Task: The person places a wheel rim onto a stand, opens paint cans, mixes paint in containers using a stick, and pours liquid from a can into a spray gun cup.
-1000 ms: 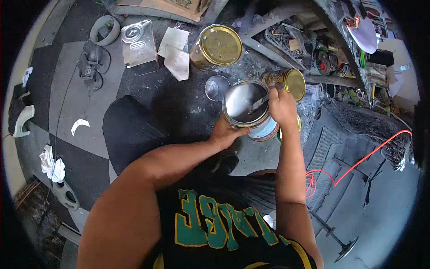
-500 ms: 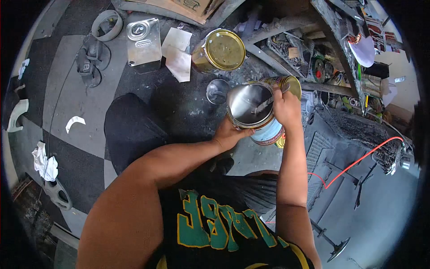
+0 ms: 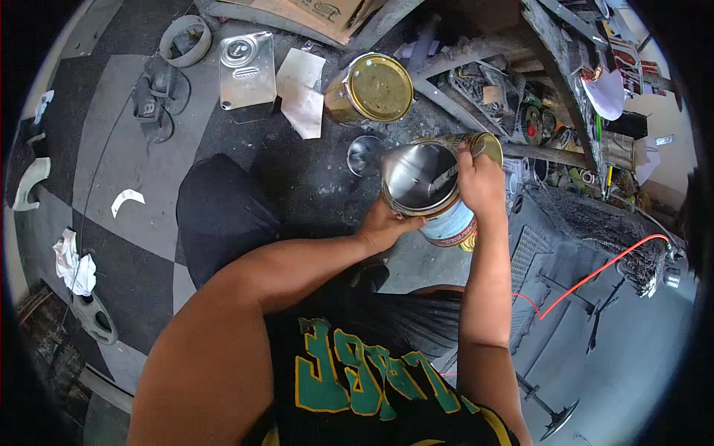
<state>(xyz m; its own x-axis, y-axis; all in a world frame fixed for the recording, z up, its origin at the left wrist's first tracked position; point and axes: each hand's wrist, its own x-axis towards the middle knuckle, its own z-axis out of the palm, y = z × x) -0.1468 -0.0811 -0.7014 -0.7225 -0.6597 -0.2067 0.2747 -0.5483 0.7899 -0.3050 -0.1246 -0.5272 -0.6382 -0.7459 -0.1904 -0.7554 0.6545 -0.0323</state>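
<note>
An open paint can point(image 3: 449, 224) with a pale blue label is tilted in front of me, its shiny metal inside showing. My left hand point(image 3: 387, 225) is closed around the lower left side of the can, thumb along the label. Over the can's right rim, my right hand point(image 3: 480, 181) grips a flat metal stirring tool point(image 3: 445, 177). The tool's blade reaches down into the can; its tip is hard to make out. Behind the right hand is a gold-coloured can point(image 3: 489, 146), partly covered. A clear cup point(image 3: 364, 156) stands just left of the paint can.
A larger gold can point(image 3: 381, 89), white sheets point(image 3: 301, 111) and a rectangular tin point(image 3: 246, 72) are on the floor beyond. Sandals point(image 3: 161, 97) lie at the left. A cluttered wooden rack point(image 3: 561, 82) rises at the right, near a red hose point(image 3: 595, 271).
The stirring tool and my right hand have shifted slightly within the can's opening. My left hand keeps its hold, and the whole view has moved a little.
</note>
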